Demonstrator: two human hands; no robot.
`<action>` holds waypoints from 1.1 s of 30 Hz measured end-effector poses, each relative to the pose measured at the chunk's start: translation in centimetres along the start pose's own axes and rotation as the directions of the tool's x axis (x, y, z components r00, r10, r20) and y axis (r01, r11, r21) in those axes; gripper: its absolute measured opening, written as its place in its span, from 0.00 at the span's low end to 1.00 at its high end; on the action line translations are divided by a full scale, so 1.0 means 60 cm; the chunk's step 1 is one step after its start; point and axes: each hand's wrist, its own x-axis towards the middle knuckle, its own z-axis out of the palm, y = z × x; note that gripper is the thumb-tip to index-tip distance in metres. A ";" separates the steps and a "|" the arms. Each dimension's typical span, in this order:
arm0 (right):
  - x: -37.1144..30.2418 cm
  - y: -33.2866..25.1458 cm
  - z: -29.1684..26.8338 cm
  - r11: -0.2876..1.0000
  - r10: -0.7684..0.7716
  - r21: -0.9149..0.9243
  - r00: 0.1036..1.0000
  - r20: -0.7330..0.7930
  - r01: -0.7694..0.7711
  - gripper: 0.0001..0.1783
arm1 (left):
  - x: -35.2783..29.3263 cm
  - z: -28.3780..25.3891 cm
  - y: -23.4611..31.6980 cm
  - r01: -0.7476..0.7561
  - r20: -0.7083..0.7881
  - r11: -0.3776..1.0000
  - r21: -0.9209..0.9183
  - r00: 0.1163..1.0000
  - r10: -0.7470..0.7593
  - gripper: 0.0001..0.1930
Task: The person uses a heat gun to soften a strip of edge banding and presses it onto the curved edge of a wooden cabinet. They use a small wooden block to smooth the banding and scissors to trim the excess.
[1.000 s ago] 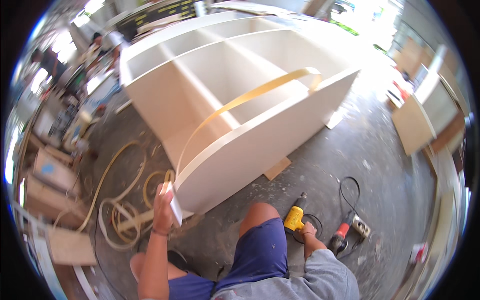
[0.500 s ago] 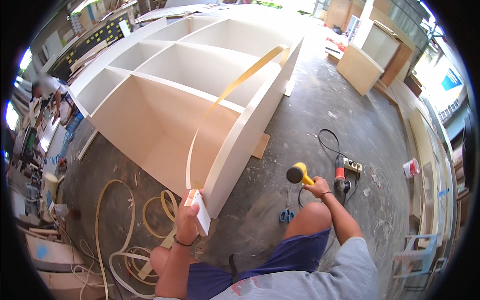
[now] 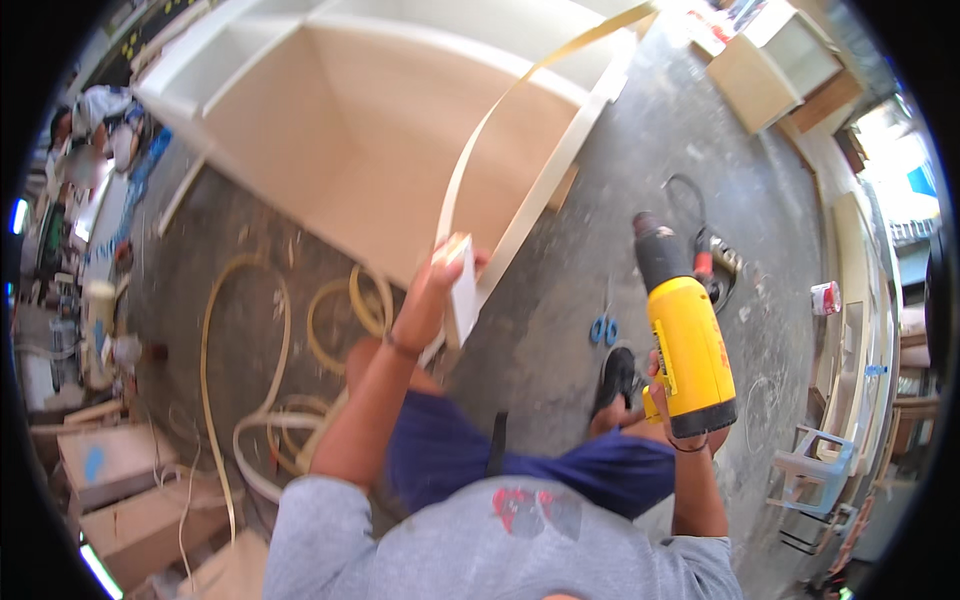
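My left hand (image 3: 425,300) is closed around a small white block (image 3: 462,300), at the near corner of a large white cabinet frame (image 3: 545,210) lying on the floor. From that hand, a long pale edge-banding strip (image 3: 487,118) arches up and away over the cabinet's right side panel. To the right, my right hand (image 3: 664,418) grips a yellow heat gun (image 3: 692,345), its dark nozzle pointing away from me. The heat gun's body covers part of that hand. Blue-handled scissors (image 3: 603,330) lie on the floor between my two hands.
Loose coils of strip (image 3: 250,262) spread over the floor at left, near wooden boxes (image 3: 115,460). A red power tool (image 3: 704,264) lies beyond the heat gun. A pale blue stool (image 3: 815,462) and a small bucket (image 3: 825,298) stand at right. Another person (image 3: 105,125) works far left.
My right hand has raised the heat gun and turned its nozzle away from me. My left hand still holds the block at the cabinet's corner. The whole view has shifted downward.
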 end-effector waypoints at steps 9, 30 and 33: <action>-0.102 -0.099 0.156 0.996 -0.061 -0.034 0.938 0.340 0.077 0.14 | -0.121 -0.144 -0.158 -0.044 -0.636 0.862 -0.505 0.694 -0.337 0.27; -0.024 -0.079 0.251 0.974 -0.048 -0.177 0.894 0.445 0.141 0.20 | -0.167 -0.165 -0.216 -0.028 -0.645 0.814 -0.581 0.626 -0.439 0.28; -0.015 -0.089 0.251 0.969 -0.081 -0.173 0.889 0.451 0.176 0.19 | -0.165 -0.162 -0.207 -0.043 -0.683 0.820 -0.571 0.579 -0.446 0.29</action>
